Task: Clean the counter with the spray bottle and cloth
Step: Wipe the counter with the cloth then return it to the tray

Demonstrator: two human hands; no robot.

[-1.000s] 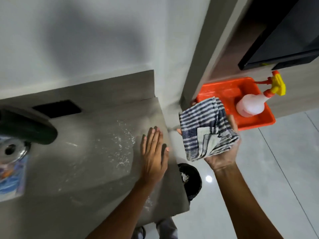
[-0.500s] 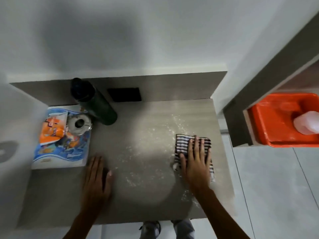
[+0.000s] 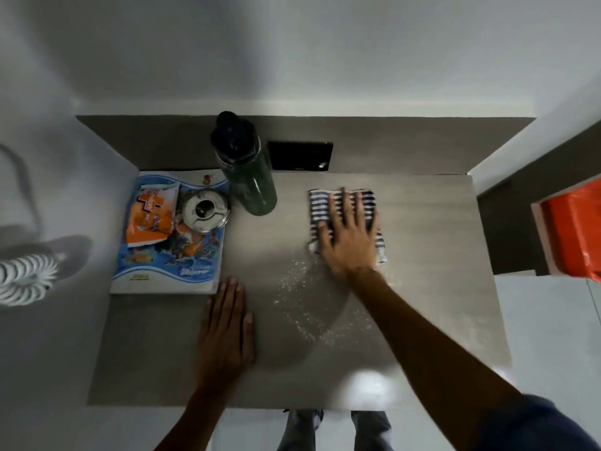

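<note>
Your right hand (image 3: 349,236) presses flat, fingers spread, on the striped cloth (image 3: 317,206) at the counter's (image 3: 439,288) far right; white specks (image 3: 299,304) lie nearer, leftward; left hand (image 3: 227,323) rests flat, empty.

Striped cloth (image 3: 325,206) flat on grey counter (image 3: 422,288)

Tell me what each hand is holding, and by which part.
Nothing is gripped. The right hand presses flat on the striped cloth, covering its middle; the left hand lies flat on the bare counter.
</note>
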